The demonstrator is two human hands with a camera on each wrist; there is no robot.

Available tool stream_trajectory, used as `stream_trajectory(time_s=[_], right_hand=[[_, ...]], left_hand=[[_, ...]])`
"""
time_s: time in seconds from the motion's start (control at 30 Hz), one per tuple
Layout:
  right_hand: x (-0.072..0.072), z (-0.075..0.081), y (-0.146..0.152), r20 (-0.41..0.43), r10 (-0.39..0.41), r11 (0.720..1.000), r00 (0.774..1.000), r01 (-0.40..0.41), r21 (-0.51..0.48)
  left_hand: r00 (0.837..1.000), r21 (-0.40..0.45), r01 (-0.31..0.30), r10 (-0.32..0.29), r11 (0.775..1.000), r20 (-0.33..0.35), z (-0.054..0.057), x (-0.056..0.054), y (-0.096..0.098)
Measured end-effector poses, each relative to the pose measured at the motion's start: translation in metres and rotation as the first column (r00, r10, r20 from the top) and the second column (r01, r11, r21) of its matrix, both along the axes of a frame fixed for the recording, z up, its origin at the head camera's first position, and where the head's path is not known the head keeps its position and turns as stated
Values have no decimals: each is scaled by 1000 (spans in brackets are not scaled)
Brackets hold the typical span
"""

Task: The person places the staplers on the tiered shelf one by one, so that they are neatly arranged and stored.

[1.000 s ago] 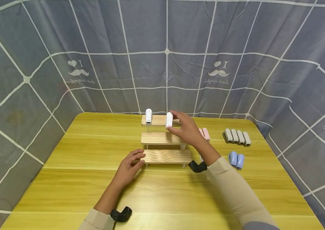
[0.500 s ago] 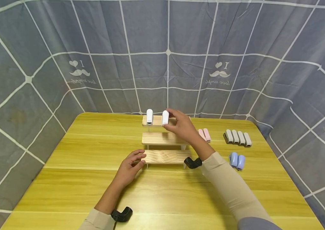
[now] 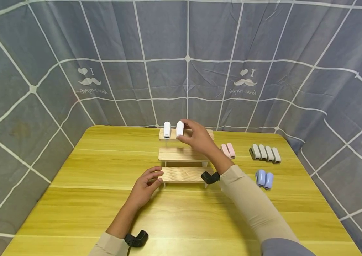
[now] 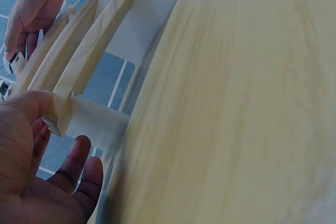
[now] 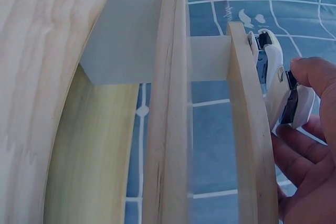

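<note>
My right hand (image 3: 197,137) pinches a white mini stapler (image 3: 179,129) between thumb and fingers at the top step (image 3: 201,134) of a three-tier wooden display stand (image 3: 185,174). Just left of it, close alongside, a second white stapler (image 3: 167,130) stands on that same step. From the right wrist view, the held stapler (image 5: 291,100) shows its dark inner side right by the board's edge. My left hand (image 3: 145,186) holds the left end of the lowest step; in the left wrist view its thumb (image 4: 37,100) lies against the board end, other fingers spread below.
On the table (image 3: 104,202), right of the stand, lie two pink staplers (image 3: 228,150), partly behind my right arm. Farther right are a row of several grey-white staplers (image 3: 265,153) and two blue ones (image 3: 265,179). A grey checked curtain (image 3: 161,78) surrounds the table's back and sides.
The right hand has moved left along the top step with its white stapler, narrowing the gap to the other white one. The left hand has stayed at the stand's lowest step.
</note>
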State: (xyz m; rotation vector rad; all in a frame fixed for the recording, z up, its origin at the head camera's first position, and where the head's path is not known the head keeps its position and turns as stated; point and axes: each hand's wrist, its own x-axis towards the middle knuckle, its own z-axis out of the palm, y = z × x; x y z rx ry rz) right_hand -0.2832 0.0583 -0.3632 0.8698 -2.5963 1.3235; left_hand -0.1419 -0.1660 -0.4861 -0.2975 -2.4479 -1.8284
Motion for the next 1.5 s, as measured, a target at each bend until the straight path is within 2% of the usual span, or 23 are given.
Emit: stream_trajectory(time_s=[0.13,0.37,0.73,1.13,1.23,1.37,1.5], right_hand=[[-2,-1,0,23,-6,1000,1000,6,2],[-4,-3,-6,30,15,1000,999,-16,12],[-7,-7,-9,-33,-2,996,999,5,87],[-7,-5,-10,-8,8,997,1000,-7,71],[-5,-4,-6,-27,2,997,1000,0,74],[3,-4,1,-54,-47,999,997,48,15],[15,-7,14,-62,-130,988,990,124,-94]], left_hand=[[1000,3,17,-17,1000,2,-2,-2,0],[1000,-9,1,-2,1000,-17,-3,-1,2],[999,-16,-15,15,1000,-28,-4,-1,2],[1000,12,-7,7,1000,-14,-1,0,0],[1000,17,-5,5,1000,-20,-1,1,0],[1000,6,-16,16,1000,-14,-1,0,0],[1000,-7,-26,26,1000,0,-2,0,0]])
